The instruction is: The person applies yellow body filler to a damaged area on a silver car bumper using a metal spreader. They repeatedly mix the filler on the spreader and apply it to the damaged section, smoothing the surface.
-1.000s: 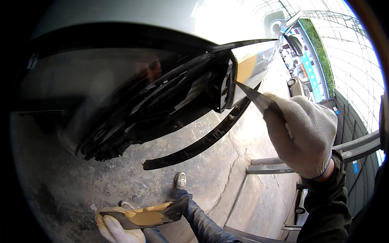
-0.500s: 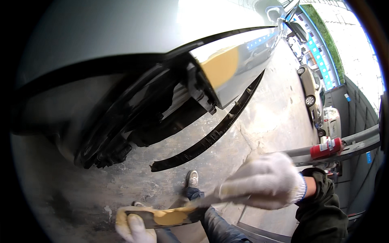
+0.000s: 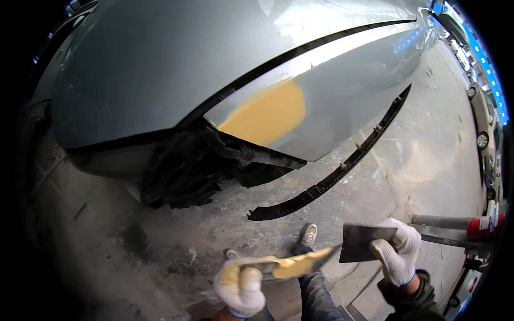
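Observation:
My left hand [image 3: 240, 289], in a white knit glove stained yellow, grips a dark flat mixing board [image 3: 321, 262] at its left end. Yellow filler paste [image 3: 294, 266] lies thick on the board, which is slightly smeared by motion. In my right hand [image 3: 397, 251], also gloved, is a thin dark rectangular filler spreader [image 3: 360, 243], pinched along its right side and held just right of the board, apart from it. Ahead stands a grey car fender [image 3: 353, 91] with a smooth yellow filler patch [image 3: 267, 115] by its front corner. Neither hand touches the car.
A long curved black trim strip [image 3: 321, 187] lies on the concrete floor [image 3: 423, 155] beside the car. The grey hood [image 3: 160, 69] spans the upper left, above an exposed dark front cavity [image 3: 182, 171]. At right are a red fire extinguisher [image 3: 482, 227] and parked cars [image 3: 482, 117].
My right hand has pulled the spreader away from the board, and its blade now shows flat. The view has shifted, bringing more of the fender and its yellow patch into sight.

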